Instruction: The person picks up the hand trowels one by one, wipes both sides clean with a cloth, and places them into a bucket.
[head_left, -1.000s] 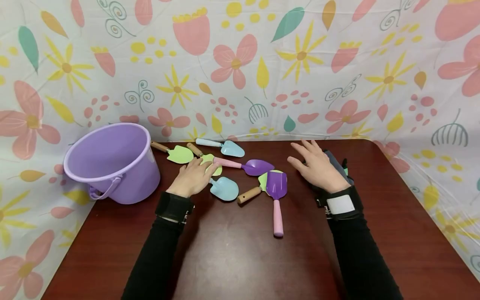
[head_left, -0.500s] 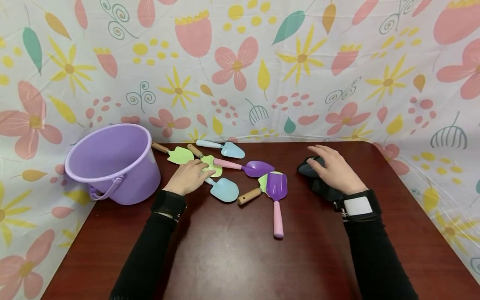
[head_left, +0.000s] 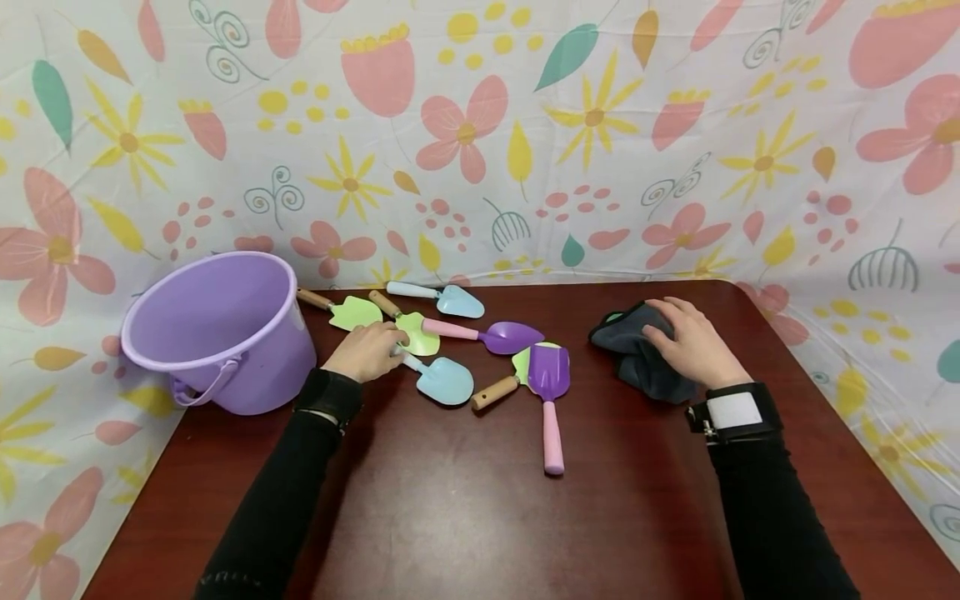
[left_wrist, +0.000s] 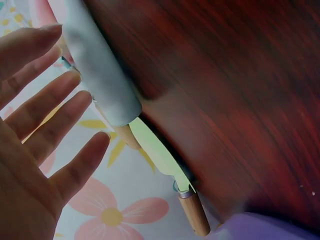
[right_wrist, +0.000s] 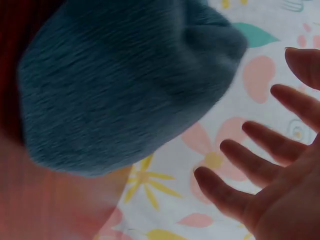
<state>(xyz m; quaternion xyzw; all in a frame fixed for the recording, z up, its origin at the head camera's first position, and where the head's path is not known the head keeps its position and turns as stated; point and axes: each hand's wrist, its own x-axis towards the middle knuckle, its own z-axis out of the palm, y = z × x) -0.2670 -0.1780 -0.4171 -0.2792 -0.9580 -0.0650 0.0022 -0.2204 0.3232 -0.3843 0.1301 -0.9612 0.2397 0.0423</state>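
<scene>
My left hand [head_left: 369, 350] hovers over the pale handle [left_wrist: 100, 80] of a light blue trowel [head_left: 447, 381]; in the left wrist view its fingers [left_wrist: 60, 115] are straight and lie beside the handle, not curled round it. My right hand [head_left: 690, 340] rests on a crumpled dark grey cloth [head_left: 637, 362] at the right of the table; the right wrist view has its fingers [right_wrist: 260, 145] spread, with the cloth [right_wrist: 125, 85] just off them. A green trowel with a wooden handle [left_wrist: 165, 165] lies past the left hand.
A purple bucket [head_left: 217, 329] stands at the left on the dark red table [head_left: 465, 517]. Several toy garden tools lie between the hands: a purple shovel with a pink handle [head_left: 551, 392], a purple scoop [head_left: 502, 336], another blue trowel [head_left: 450, 298]. A flowered sheet [head_left: 480, 133] hangs behind.
My right hand has moved right and settled on the grey cloth. My left hand has drawn back a little over the blue trowel's handle.
</scene>
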